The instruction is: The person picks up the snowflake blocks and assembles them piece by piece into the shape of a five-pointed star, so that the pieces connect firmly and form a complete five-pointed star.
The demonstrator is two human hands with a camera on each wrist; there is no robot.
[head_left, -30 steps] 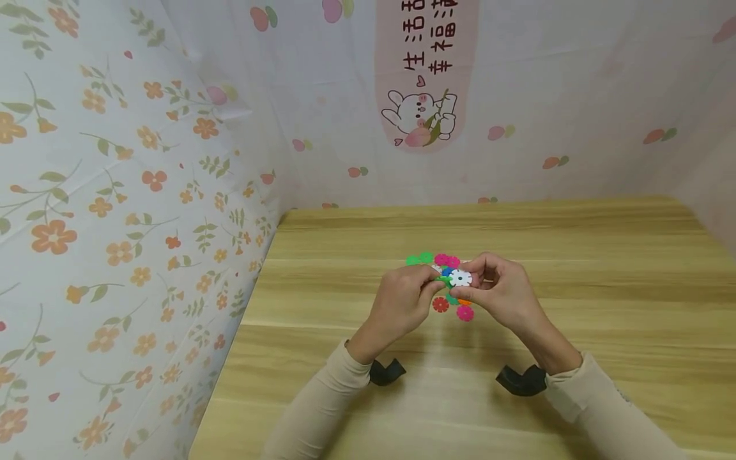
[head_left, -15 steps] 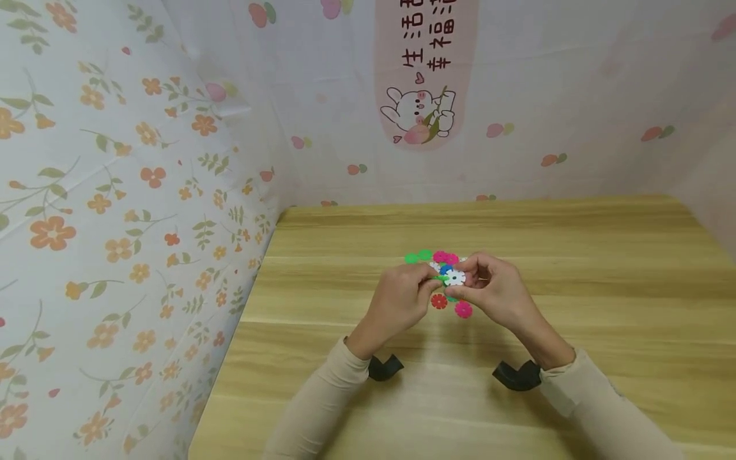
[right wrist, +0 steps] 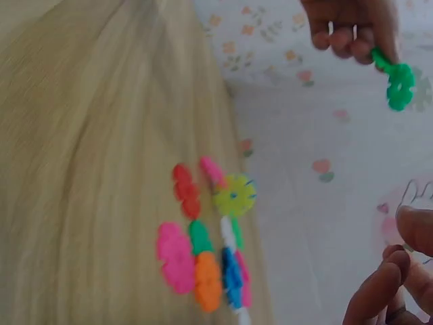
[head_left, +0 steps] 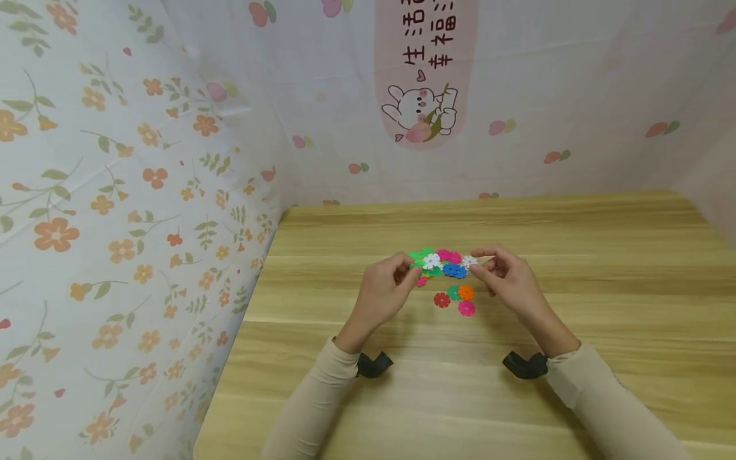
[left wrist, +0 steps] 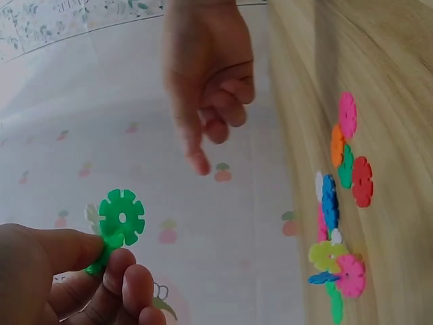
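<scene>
- Left wrist view: the left hand (left wrist: 67, 277) pinches a small joined cluster between thumb and fingers, in the air above the table.
- In that cluster, a notched green disc (left wrist: 124, 217) faces the camera, a second green piece (left wrist: 112, 242) sits edge-on in the pinch, and a white disc (left wrist: 91, 217) shows behind.
- The right hand (head_left: 508, 281) is raised off the table with no piece visible in it; its index finger reaches out, the other fingers bend loosely, and thumb and index are slightly parted.
- Between and below the hands, loose discs lie on the table: overlapping blue discs (head_left: 454, 271), with pink discs (head_left: 448, 255) behind them.
- Nearer the person, a red disc (head_left: 441, 299) lies beside a teal-green disc (head_left: 453, 292), which touches an orange disc (head_left: 466, 292); a pink disc (head_left: 467, 308) is just in front.
- Beyond the wrists come beige sleeves (head_left: 604, 396) and black wrist attachments (head_left: 526, 365).
- Around everything, the wood-grain table (head_left: 448, 409) meets a flowered curtain (head_left: 132, 268) on the left.
</scene>
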